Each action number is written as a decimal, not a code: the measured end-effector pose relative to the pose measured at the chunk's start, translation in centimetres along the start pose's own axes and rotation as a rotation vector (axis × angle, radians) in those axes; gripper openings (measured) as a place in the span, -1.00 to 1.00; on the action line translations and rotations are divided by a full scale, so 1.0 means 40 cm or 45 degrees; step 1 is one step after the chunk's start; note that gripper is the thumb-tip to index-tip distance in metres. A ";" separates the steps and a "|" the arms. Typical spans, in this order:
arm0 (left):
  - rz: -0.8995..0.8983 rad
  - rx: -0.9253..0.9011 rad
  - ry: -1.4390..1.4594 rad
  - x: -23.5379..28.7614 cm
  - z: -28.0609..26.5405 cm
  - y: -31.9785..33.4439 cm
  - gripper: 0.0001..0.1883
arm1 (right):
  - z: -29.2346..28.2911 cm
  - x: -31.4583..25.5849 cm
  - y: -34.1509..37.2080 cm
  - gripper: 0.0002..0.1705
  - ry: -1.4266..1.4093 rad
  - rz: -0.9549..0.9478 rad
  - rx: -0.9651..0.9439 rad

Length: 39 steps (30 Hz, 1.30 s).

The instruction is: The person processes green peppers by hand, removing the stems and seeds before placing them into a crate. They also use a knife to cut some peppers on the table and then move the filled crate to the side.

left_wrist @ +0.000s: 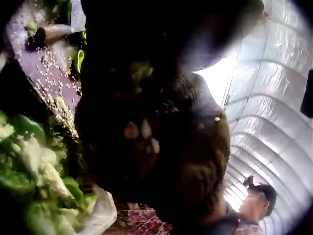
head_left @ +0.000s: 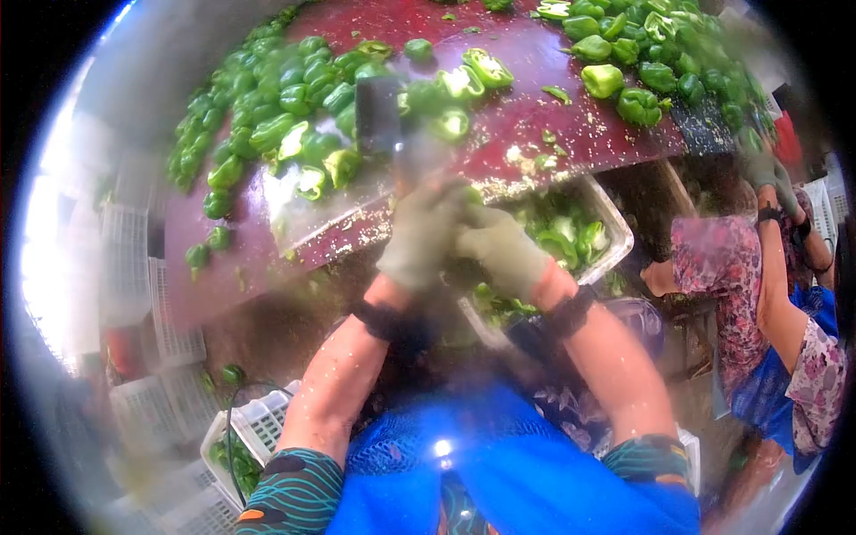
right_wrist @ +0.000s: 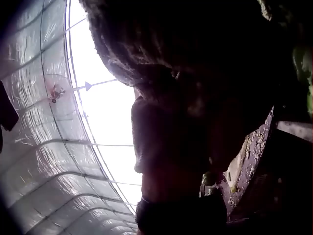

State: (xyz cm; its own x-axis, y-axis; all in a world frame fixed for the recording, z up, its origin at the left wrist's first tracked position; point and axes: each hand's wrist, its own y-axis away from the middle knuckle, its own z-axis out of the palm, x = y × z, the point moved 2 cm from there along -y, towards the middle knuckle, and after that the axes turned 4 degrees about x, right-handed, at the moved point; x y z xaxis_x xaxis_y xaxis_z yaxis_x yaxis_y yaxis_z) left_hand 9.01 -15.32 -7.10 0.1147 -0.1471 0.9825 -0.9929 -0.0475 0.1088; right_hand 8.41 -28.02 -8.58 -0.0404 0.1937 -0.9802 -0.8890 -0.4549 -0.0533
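Note:
My gloved left hand and gloved right hand meet just past the table's near edge, fingers curled together around a green pepper. Only a bit of that pepper shows between the gloves; both wrist views are too dark to show more of it. Beyond the left hand, a cleaver with a wooden handle lies on the tabletop. Beneath the hands, a white crate holds cut pepper pieces.
Whole and halved green peppers pile at the table's left; another heap lies at right. Seeds scatter over the red tabletop. Crates stand at lower left. Another person works at the right.

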 end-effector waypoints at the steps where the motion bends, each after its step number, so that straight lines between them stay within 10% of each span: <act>1: 0.033 -0.001 -0.020 -0.012 -0.012 -0.017 -0.74 | -0.009 0.024 0.000 -0.65 -0.107 0.019 -0.010; 4: 0.436 0.035 -0.447 -0.017 -0.054 -0.028 -0.69 | 0.006 -0.027 0.026 -0.75 -0.617 0.718 0.040; 7: 0.265 0.107 0.096 -0.009 -0.066 -0.032 -0.64 | -0.014 -0.039 0.027 -0.71 -0.379 0.667 0.035; 9: -0.388 0.155 0.995 0.007 -0.075 -0.017 -0.65 | -0.049 -0.009 0.022 -0.70 0.547 0.238 -0.131; 13: -0.026 0.049 0.459 0.029 -0.094 -0.026 -0.66 | -0.108 0.030 0.018 -0.49 1.318 0.627 -0.294; 16: 0.067 0.310 -0.106 0.084 -0.105 -0.018 -0.60 | -0.132 -0.053 0.003 -0.43 1.272 0.629 0.197; 18: 0.407 0.622 -0.646 0.089 -0.115 -0.019 -0.55 | -0.178 0.069 -0.028 -0.47 0.740 0.103 0.597; 20: 0.447 0.632 -0.917 -0.012 -0.089 -0.041 -0.54 | -0.199 0.076 -0.065 -0.85 2.047 -0.485 0.103; 24: 0.377 0.146 -0.464 -0.008 0.053 0.026 -0.54 | -0.031 -0.038 -0.044 -0.61 0.205 -0.018 0.405; 25: 0.056 -0.009 -0.380 0.067 0.020 0.054 -0.52 | -0.063 0.023 -0.052 -0.58 0.317 -0.016 0.334; 27: 0.123 0.093 -0.554 0.122 -0.104 0.082 -0.54 | -0.089 -0.032 -0.083 -0.46 0.504 0.472 0.513; 30: 0.064 0.587 -1.008 0.130 -0.374 0.179 -0.66 | -0.222 0.158 -0.139 -0.52 1.242 0.221 0.473; 39: -0.547 1.647 -1.529 -0.073 -1.088 0.884 -0.65 | -0.286 0.020 -0.310 -0.66 1.325 0.084 0.798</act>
State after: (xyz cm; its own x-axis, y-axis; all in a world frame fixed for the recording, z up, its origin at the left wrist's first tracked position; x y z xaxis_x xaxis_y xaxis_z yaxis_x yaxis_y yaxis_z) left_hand -27.79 26.43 0.46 0.8666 -0.4447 0.2263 -0.3113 -0.8363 -0.4513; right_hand 24.61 -32.16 -10.89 0.0360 -0.7350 -0.6772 -0.9769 0.1168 -0.1787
